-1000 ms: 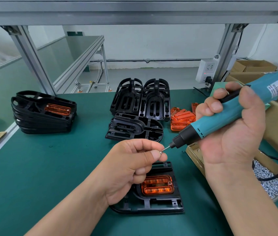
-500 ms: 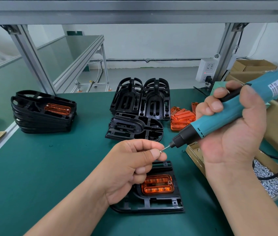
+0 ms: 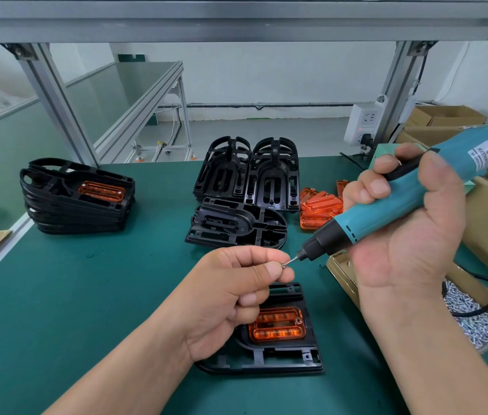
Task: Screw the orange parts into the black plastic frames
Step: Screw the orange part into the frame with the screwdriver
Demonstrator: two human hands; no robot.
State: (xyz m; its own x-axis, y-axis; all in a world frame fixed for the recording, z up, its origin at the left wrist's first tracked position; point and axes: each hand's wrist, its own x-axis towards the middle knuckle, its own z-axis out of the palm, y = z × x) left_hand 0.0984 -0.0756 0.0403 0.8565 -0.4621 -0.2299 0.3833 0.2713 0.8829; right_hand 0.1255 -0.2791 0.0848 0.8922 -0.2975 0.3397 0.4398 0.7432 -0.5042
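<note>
A black plastic frame (image 3: 278, 359) lies on the green mat in front of me with an orange part (image 3: 277, 327) seated in it. Above it, my left hand (image 3: 230, 292) pinches a small screw (image 3: 284, 265) between thumb and forefinger. My right hand (image 3: 407, 235) grips a teal electric screwdriver (image 3: 401, 202), and its bit tip touches the screw. My left hand hides the frame's left part.
Empty black frames (image 3: 248, 190) stand and lie at the mat's centre back, with loose orange parts (image 3: 320, 211) beside them. A stack of finished frames (image 3: 75, 202) sits far left. A cardboard box of screws (image 3: 473, 313) is at right, under the screwdriver's cable.
</note>
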